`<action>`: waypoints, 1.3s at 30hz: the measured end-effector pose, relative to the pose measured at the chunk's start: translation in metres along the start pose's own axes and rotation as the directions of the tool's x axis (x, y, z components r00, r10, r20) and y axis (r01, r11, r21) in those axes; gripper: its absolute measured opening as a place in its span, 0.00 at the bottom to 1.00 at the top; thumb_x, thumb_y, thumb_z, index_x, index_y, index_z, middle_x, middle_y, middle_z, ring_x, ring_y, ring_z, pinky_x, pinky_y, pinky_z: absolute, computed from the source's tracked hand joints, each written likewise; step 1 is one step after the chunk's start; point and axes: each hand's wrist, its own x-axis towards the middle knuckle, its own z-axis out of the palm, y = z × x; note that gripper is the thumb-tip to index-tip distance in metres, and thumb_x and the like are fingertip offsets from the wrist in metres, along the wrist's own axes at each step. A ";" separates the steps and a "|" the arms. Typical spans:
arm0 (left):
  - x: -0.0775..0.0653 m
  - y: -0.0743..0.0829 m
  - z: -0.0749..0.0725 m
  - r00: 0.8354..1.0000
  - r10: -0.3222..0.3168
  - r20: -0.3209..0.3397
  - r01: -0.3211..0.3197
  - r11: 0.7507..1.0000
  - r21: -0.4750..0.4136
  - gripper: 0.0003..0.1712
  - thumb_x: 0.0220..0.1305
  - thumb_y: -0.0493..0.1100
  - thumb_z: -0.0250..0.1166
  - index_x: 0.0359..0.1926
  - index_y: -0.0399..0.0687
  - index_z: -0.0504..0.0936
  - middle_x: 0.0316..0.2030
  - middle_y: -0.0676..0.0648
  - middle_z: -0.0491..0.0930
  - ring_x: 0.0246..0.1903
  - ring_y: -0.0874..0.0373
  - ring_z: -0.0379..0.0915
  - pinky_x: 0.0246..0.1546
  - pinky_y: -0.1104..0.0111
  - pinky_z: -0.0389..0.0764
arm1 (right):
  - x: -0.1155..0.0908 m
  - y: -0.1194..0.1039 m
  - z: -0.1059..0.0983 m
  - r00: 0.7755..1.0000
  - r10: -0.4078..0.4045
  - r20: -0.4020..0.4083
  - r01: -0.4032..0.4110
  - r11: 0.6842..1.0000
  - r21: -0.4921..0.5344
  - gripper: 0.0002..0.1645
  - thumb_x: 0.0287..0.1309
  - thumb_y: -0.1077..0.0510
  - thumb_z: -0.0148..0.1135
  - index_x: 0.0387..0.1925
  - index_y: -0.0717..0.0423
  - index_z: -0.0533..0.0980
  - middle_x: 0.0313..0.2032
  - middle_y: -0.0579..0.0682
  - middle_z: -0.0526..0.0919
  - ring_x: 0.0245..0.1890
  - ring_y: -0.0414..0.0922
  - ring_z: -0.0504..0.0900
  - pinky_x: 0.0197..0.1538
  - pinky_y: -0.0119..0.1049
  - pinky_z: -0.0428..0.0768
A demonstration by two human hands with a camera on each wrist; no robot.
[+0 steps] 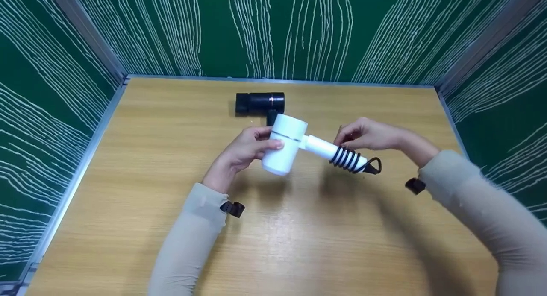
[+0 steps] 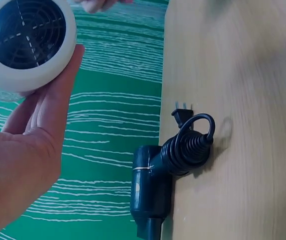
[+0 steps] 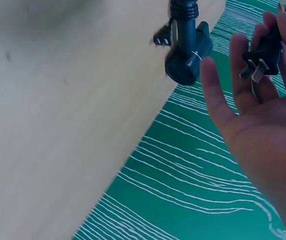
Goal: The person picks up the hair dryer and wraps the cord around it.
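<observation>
My left hand grips the barrel of a white hair dryer, held above the table. In the left wrist view, the dark round grille at one end of the barrel faces the camera. The white handle points right and slightly down. A black cord is coiled around its lower part, with a loop at the end. My right hand is beside the handle. In the right wrist view, the right fingers hold a black plug with metal prongs showing.
A black hair dryer lies behind the white one near the table's back edge, its own cord wound on its handle. Green panels with white wavy lines enclose the wooden table at the back and sides.
</observation>
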 end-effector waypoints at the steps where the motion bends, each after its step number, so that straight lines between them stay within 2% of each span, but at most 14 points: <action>1: 0.001 0.001 0.000 1.000 -0.006 0.000 0.006 1.000 0.017 0.34 0.67 0.40 0.71 0.72 0.36 0.76 0.60 0.37 0.83 0.55 0.45 0.82 0.55 0.54 0.87 | 0.000 -0.005 -0.002 1.000 0.014 0.016 -0.014 1.000 -0.019 0.12 0.76 0.64 0.62 0.53 0.59 0.87 0.49 0.54 0.86 0.50 0.51 0.83 0.55 0.37 0.82; 4: 0.003 0.004 0.001 1.000 -0.027 -0.002 0.027 0.998 0.062 0.34 0.67 0.40 0.73 0.72 0.37 0.77 0.59 0.37 0.83 0.55 0.46 0.82 0.54 0.55 0.87 | 0.004 -0.020 -0.007 0.995 0.078 0.058 -0.073 0.994 -0.079 0.09 0.74 0.63 0.64 0.50 0.58 0.88 0.48 0.55 0.86 0.48 0.51 0.81 0.55 0.39 0.82; 8: 0.006 0.004 0.002 0.999 -0.047 0.005 0.046 0.993 0.105 0.34 0.66 0.39 0.74 0.71 0.36 0.77 0.59 0.37 0.83 0.54 0.47 0.82 0.54 0.54 0.88 | 0.010 -0.033 -0.009 0.976 0.179 0.120 -0.158 0.973 -0.170 0.06 0.74 0.60 0.65 0.45 0.55 0.86 0.44 0.52 0.85 0.46 0.49 0.80 0.54 0.42 0.80; 12: 0.007 0.004 0.001 0.998 -0.061 -0.002 0.061 0.988 0.141 0.33 0.66 0.39 0.75 0.70 0.38 0.79 0.59 0.37 0.84 0.55 0.46 0.82 0.55 0.53 0.87 | 0.016 -0.039 -0.006 0.960 0.226 0.164 -0.191 0.960 -0.206 0.05 0.75 0.59 0.63 0.44 0.55 0.84 0.42 0.51 0.85 0.44 0.49 0.82 0.51 0.42 0.80; 17: 0.008 0.001 0.001 0.997 -0.078 -0.006 0.078 0.979 0.191 0.32 0.66 0.41 0.76 0.69 0.40 0.81 0.59 0.39 0.84 0.55 0.47 0.81 0.56 0.52 0.87 | 0.018 -0.039 0.002 0.956 0.230 0.179 -0.198 0.963 -0.180 0.05 0.75 0.60 0.63 0.45 0.57 0.83 0.42 0.51 0.86 0.44 0.47 0.84 0.51 0.41 0.82; 25: 0.009 -0.004 0.001 0.996 -0.079 -0.049 0.088 0.970 0.226 0.33 0.65 0.43 0.77 0.69 0.41 0.81 0.59 0.40 0.84 0.55 0.46 0.82 0.54 0.55 0.87 | 0.020 -0.029 0.013 0.967 0.215 0.135 -0.192 0.967 -0.167 0.07 0.73 0.62 0.62 0.46 0.57 0.84 0.43 0.50 0.87 0.44 0.46 0.84 0.53 0.44 0.83; 29: 0.013 -0.009 0.003 0.996 -0.079 -0.052 0.089 0.969 0.231 0.33 0.65 0.42 0.78 0.69 0.40 0.81 0.58 0.39 0.85 0.55 0.46 0.82 0.55 0.56 0.87 | 0.016 -0.027 0.018 0.966 0.220 0.137 -0.199 0.968 -0.155 0.08 0.74 0.62 0.61 0.47 0.58 0.84 0.44 0.51 0.88 0.44 0.47 0.87 0.56 0.50 0.85; 34: 0.016 -0.012 0.004 0.993 -0.088 -0.077 0.104 0.965 0.242 0.33 0.64 0.44 0.79 0.68 0.39 0.82 0.57 0.39 0.85 0.54 0.47 0.82 0.56 0.56 0.86 | 0.013 -0.028 0.023 0.960 0.249 0.127 -0.221 0.954 -0.201 0.13 0.77 0.53 0.62 0.50 0.56 0.85 0.44 0.50 0.89 0.46 0.47 0.87 0.57 0.51 0.83; 39: 0.018 -0.016 0.004 0.982 -0.132 -0.136 0.161 0.959 0.234 0.36 0.62 0.49 0.81 0.69 0.42 0.81 0.58 0.42 0.85 0.55 0.46 0.82 0.56 0.56 0.86 | 0.015 -0.028 0.028 0.969 0.232 0.080 -0.206 0.945 -0.254 0.20 0.74 0.43 0.67 0.52 0.54 0.86 0.44 0.48 0.89 0.45 0.46 0.85 0.55 0.48 0.84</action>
